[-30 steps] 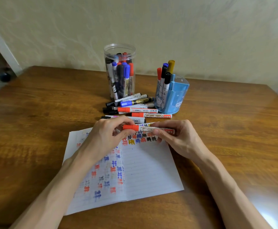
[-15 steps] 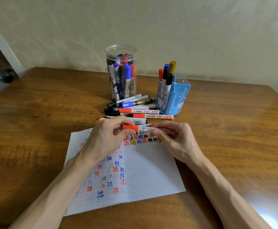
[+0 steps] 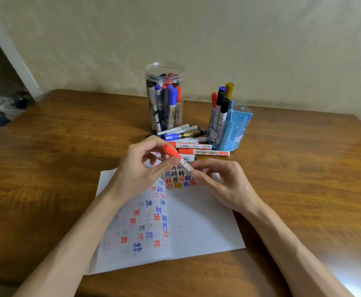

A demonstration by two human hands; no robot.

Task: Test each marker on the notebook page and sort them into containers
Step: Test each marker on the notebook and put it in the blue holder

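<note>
Over the open notebook (image 3: pixel 201 224), which lies on the wooden table (image 3: pixel 68 151), both hands hold one red-capped marker (image 3: pixel 184 165) tilted, its cap end up and to the left. The left hand (image 3: pixel 138 170) pinches it at the cap, and the right hand (image 3: pixel 224 185) pinches the lower end of the white barrel. The pages bear red, blue, black and yellow test marks. Farther back, loose markers (image 3: pixel 193 145) lie in front of a clear jar (image 3: pixel 176 68) and beside a blue holder (image 3: pixel 239 129), each with markers standing in it

Wooden table (image 3: pixel 46 146) against pale wall (image 3: pixel 261 39)
</note>
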